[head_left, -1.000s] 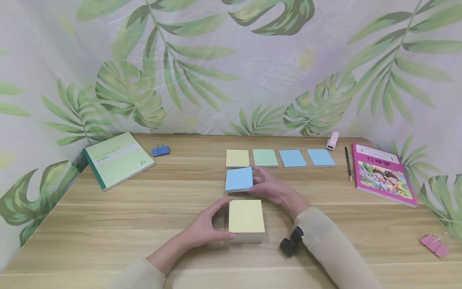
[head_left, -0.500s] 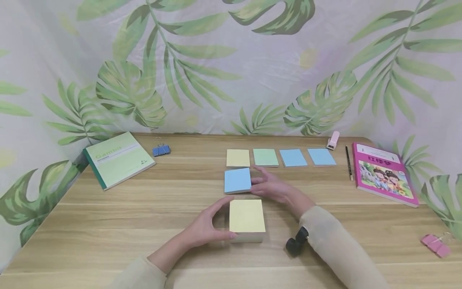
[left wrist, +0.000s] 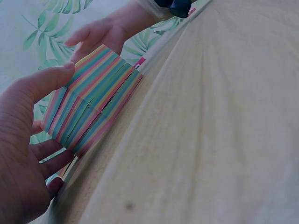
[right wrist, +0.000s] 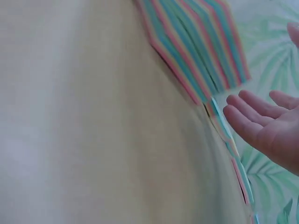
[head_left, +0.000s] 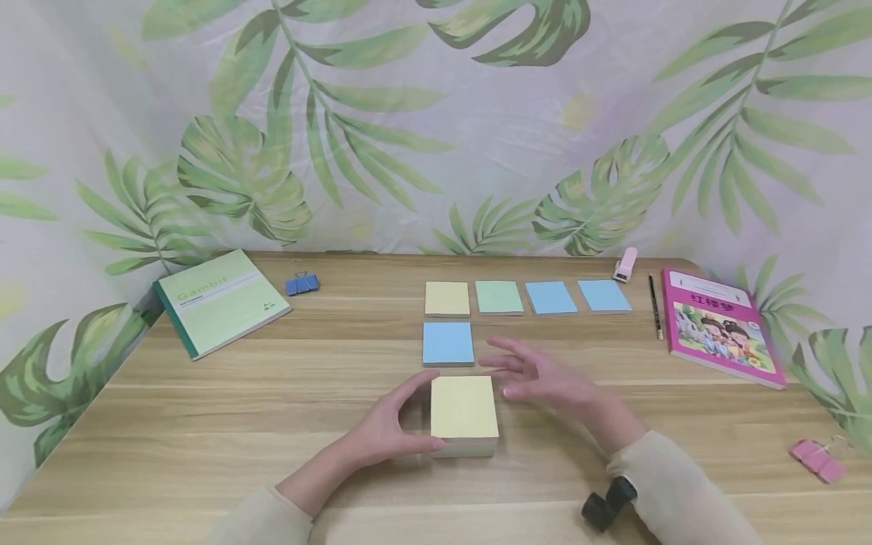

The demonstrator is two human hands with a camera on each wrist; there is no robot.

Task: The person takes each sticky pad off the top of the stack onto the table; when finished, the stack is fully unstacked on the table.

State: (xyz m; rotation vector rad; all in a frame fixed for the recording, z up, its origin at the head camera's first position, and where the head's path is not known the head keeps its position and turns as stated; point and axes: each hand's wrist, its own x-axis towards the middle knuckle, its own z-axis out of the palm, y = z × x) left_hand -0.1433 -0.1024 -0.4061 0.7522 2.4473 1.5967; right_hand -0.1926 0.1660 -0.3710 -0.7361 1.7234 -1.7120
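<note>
A thick stack of sticky notes (head_left: pixel 465 409), yellow on top with striped sides, sits on the table before me. My left hand (head_left: pixel 381 428) holds its left side, thumb at the near corner and fingers at the far one; the left wrist view shows the thumb (left wrist: pixel 58 77) against the striped edge. My right hand (head_left: pixel 545 378) hovers to the right of the stack with loose fingers and nothing in them. Just beyond the stack lies a blue sticky note pad (head_left: pixel 447 344), apart from the right fingertips. In the right wrist view the right fingers (right wrist: pixel 254 112) look relaxed.
Behind stand a yellow pad (head_left: pixel 446 298), a green pad (head_left: pixel 499 296) and two blue pads (head_left: pixel 550 297) in a row. A notebook (head_left: pixel 225 303) and blue binder clip (head_left: pixel 302 284) lie left; a pink stapler (head_left: pixel 625 265), pencil (head_left: pixel 655 306), book (head_left: pixel 724 325) and pink clip (head_left: pixel 817 460) lie right.
The right hand has let go of the blue pad, now flat and straight below the yellow one, and has drawn back toward me and rightward. The left hand has stayed at the stack.
</note>
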